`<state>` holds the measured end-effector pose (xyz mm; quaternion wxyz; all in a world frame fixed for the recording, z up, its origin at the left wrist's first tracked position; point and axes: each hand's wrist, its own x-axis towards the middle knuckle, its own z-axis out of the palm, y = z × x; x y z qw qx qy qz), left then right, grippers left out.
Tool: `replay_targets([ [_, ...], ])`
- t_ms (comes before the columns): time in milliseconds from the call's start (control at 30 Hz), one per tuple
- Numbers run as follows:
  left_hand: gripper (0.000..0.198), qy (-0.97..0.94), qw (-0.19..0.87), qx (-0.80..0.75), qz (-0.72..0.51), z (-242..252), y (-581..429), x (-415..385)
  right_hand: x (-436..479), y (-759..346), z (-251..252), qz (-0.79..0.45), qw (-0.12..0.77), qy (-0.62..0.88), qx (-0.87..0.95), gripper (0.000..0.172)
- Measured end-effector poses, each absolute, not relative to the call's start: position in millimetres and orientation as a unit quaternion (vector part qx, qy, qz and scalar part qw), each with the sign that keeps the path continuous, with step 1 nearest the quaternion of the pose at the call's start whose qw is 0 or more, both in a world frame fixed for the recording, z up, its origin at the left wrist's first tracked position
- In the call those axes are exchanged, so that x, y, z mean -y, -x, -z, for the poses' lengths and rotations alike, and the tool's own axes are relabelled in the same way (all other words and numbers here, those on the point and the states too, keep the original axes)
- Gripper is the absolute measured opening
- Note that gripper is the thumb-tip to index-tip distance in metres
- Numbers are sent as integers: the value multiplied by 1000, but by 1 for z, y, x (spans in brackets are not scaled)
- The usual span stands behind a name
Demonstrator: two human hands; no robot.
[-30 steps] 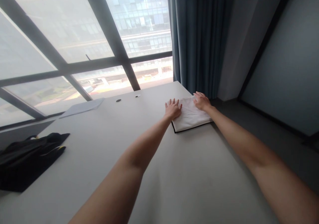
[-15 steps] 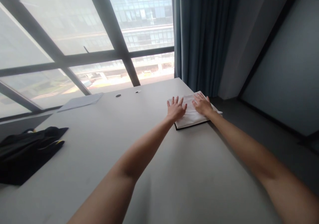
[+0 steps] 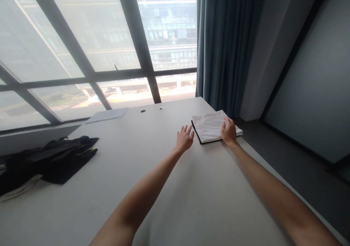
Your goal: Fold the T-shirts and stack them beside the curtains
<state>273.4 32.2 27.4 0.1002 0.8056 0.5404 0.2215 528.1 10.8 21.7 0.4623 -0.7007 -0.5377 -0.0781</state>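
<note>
Left hand: the person's left hand point(image 3: 184, 140) is spread wide with nothing in it, just beside the cloth's left side; whether it touches the surface below, I cannot tell.
Right hand: the right hand point(image 3: 229, 131) lies over the near right part of the cloth, fingers bent; whether they grip or only press, I cannot tell.
White cloth: the white cloth point(image 3: 208, 124) is a flat, folded, 4-sided pad near the surface's far right corner, its right side reaching the right edge. A dark border point(image 3: 196, 132) shows along its left and near sides.
Progress: the folding looks largely done, since the pad is compact and flat. Shallow wrinkles cross the top and layers show at the right, so smoothing and evening seem to be what is left.
White table: the white table point(image 3: 164, 144) has 2 round cable holes point(image 3: 143, 111) by its far edge.
Papers: pale sheets point(image 3: 108, 115) lie near the far left corner.
Dark clothing: a loose black heap point(image 3: 51, 158) lies at the left edge, well apart from both hands.
Beyond: a tall window point(image 3: 117, 31) and a blue curtain point(image 3: 218, 53).
</note>
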Motion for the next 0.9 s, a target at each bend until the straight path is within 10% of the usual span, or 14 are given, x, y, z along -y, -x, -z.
replay_targets([
  [433, 52, -735, 35, -667, -122, 5, -31, 102, 77, -274, 2, -72, 358, 629, 686, 46],
  [900, 59, -783, 40, -613, -99, 12, 1, 151, 136, -173, 17, -105, 171, 570, 796, 55],
])
